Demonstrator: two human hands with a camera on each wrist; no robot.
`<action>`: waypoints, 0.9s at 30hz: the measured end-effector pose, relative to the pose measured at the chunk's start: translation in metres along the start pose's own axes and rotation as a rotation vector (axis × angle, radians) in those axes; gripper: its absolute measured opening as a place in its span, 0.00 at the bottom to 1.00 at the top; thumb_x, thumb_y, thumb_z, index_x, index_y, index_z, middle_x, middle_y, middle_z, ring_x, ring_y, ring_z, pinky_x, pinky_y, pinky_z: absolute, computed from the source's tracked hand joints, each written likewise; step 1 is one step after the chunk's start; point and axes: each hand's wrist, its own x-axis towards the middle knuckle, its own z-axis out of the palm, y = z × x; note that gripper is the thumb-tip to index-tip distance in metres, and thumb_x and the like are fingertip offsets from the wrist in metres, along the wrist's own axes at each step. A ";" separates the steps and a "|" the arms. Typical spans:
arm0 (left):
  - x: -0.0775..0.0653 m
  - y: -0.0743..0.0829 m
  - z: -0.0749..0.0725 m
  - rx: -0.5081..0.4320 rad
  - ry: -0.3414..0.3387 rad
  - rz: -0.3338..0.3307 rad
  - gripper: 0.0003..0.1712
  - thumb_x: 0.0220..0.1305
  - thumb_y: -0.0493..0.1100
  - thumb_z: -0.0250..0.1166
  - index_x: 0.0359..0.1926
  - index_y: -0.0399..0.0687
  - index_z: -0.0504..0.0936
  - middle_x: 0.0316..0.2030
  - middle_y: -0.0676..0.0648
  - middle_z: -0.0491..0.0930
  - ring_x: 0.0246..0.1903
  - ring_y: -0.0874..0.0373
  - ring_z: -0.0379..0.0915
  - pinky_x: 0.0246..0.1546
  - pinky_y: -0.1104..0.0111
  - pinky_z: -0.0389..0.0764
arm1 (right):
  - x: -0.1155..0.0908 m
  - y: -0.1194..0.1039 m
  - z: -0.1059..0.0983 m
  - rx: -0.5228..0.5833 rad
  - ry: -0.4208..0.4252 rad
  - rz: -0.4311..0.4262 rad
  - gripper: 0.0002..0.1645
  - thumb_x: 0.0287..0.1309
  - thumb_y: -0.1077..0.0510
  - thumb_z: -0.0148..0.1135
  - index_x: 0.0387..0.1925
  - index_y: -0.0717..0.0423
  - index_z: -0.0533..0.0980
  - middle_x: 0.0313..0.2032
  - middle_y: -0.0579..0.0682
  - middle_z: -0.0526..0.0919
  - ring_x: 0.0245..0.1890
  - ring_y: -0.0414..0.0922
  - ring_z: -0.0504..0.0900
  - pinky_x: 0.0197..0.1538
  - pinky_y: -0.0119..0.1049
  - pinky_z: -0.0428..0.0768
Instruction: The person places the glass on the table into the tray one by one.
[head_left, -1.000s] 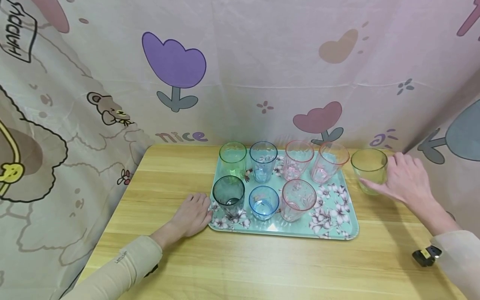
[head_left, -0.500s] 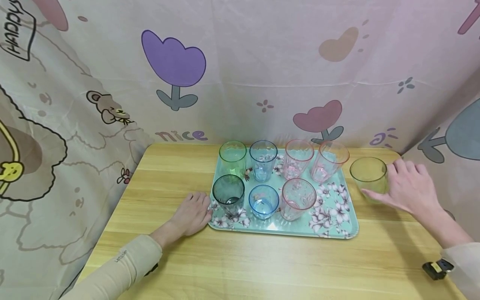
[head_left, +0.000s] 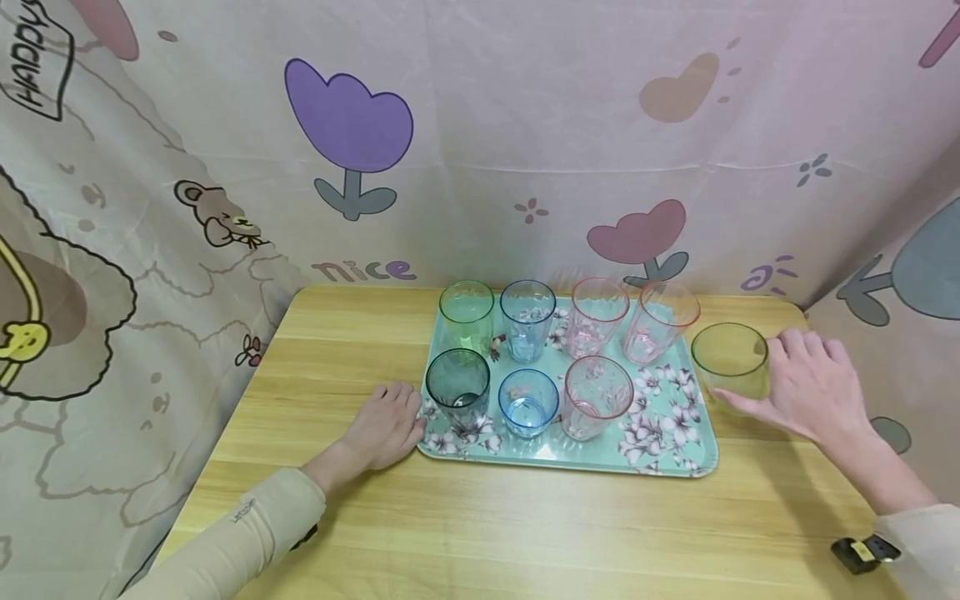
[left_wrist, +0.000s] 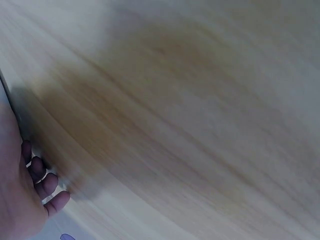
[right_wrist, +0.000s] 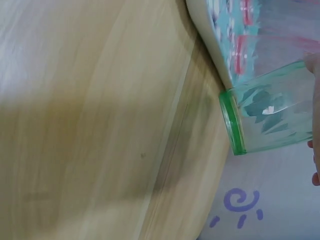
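Observation:
My right hand (head_left: 813,383) grips a yellow-green drinking glass (head_left: 731,379) from its right side, thumb in front and fingers behind. The glass is upright just off the right edge of the floral teal tray (head_left: 663,462). In the right wrist view, the glass (right_wrist: 272,112) shows a thick green base and leaf patterns, close to the tabletop beside the tray rim. My left hand (head_left: 384,427) rests at the tray's left edge, near a dark grey glass (head_left: 457,392). The left wrist view shows the left hand's fingers (left_wrist: 47,185) loosely bent, with no object in them.
More glasses stand on the tray: green (head_left: 467,321), blue (head_left: 527,321), pink (head_left: 596,321) and orange-pink (head_left: 660,325) in back, a short blue one (head_left: 528,404) and a pink one (head_left: 596,400) in front. A printed curtain (head_left: 480,125) hangs behind the wooden table (head_left: 487,533).
My right hand has brought the yellow-green glass nearer the front of the table and slightly left, toward the tray. The left hand and the glasses on the tray have stayed put.

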 end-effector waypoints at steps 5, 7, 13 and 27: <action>0.000 0.000 -0.001 0.002 -0.028 -0.014 0.15 0.75 0.51 0.53 0.36 0.45 0.66 0.34 0.47 0.66 0.37 0.51 0.64 0.41 0.60 0.66 | 0.000 -0.012 0.002 0.009 0.067 0.015 0.77 0.43 0.01 0.27 0.32 0.74 0.75 0.31 0.69 0.78 0.32 0.67 0.76 0.38 0.58 0.69; 0.001 0.000 -0.001 0.006 -0.033 -0.016 0.15 0.75 0.51 0.53 0.36 0.45 0.66 0.34 0.47 0.66 0.37 0.51 0.64 0.42 0.60 0.66 | 0.000 -0.017 0.002 0.020 0.091 0.024 0.76 0.44 0.02 0.27 0.32 0.74 0.74 0.32 0.70 0.78 0.34 0.68 0.77 0.38 0.59 0.69; 0.001 0.001 -0.002 0.020 -0.024 -0.009 0.16 0.75 0.51 0.54 0.36 0.45 0.66 0.34 0.47 0.66 0.37 0.50 0.64 0.41 0.61 0.66 | -0.001 -0.023 0.000 0.032 0.131 0.051 0.76 0.46 0.02 0.23 0.33 0.74 0.73 0.33 0.69 0.77 0.34 0.67 0.76 0.39 0.59 0.69; 0.001 0.001 -0.001 0.019 -0.023 -0.008 0.16 0.75 0.51 0.54 0.36 0.45 0.66 0.34 0.47 0.67 0.38 0.50 0.65 0.40 0.61 0.65 | -0.010 -0.045 0.002 0.212 -0.051 0.210 0.66 0.36 0.06 0.57 0.42 0.66 0.78 0.42 0.67 0.80 0.42 0.65 0.77 0.47 0.58 0.67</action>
